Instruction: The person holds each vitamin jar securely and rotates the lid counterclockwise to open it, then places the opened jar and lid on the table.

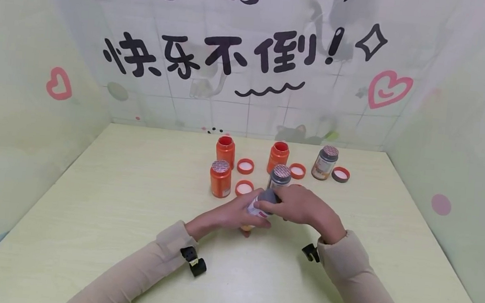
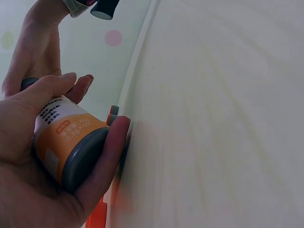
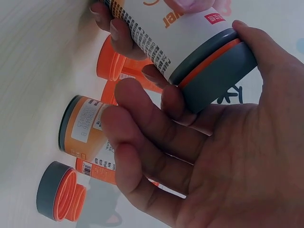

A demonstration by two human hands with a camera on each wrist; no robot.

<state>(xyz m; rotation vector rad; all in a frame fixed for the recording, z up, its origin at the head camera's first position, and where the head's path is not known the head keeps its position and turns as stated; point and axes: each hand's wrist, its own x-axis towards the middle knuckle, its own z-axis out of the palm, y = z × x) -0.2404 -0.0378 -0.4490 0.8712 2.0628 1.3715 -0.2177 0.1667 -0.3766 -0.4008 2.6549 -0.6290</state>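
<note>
A supplement bottle (image 2: pixel 71 133) with a white and orange label and a dark grey base is tilted above the table, gripped by my left hand (image 1: pixel 237 213). My right hand (image 1: pixel 302 205) pinches its dark grey screw cap (image 3: pixel 218 78) between thumb and index finger. An orange ring shows between cap and bottle in the right wrist view. The other right fingers are loosely bent. Just behind the hands stands a grey bottle (image 1: pixel 281 174) with its cap off and a foil seal on its mouth, its lower part hidden by my right hand.
Two orange bottles (image 1: pixel 225 154) (image 1: pixel 278 159) at the back have uncovered mouths. An orange bottle (image 1: pixel 220 181) at front left and a grey bottle (image 1: pixel 325 163) at right show foil seals. Orange caps (image 1: pixel 245 166) and a grey cap (image 1: pixel 341 174) lie beside them. A wall (image 1: pixel 245 115) stands behind.
</note>
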